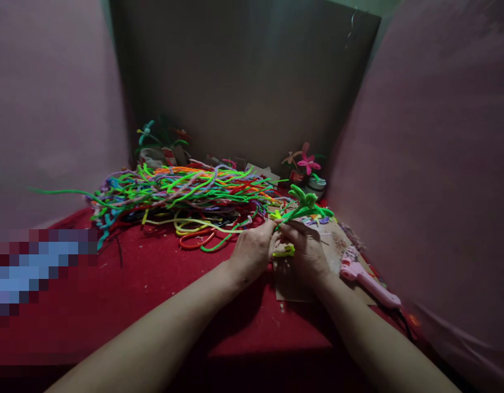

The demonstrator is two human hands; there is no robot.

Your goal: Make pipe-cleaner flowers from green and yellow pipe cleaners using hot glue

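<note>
Both of my hands meet over a red cloth (153,284). My left hand (254,248) and my right hand (304,251) are closed, fingertips pinching the lower end of a green pipe-cleaner stem (304,206) with looped leaves that points up and away to the right. A short yellow-green piece (284,251) shows between the two hands. Under my right hand lies a brown cardboard sheet (292,284).
A big tangled heap of coloured pipe cleaners (182,194) fills the back of the cloth. Behind it stand a pink pipe-cleaner flower in a small pot (309,166) and a teal flower (147,134). A pink glue gun (366,278) lies at right. Walls close in all around.
</note>
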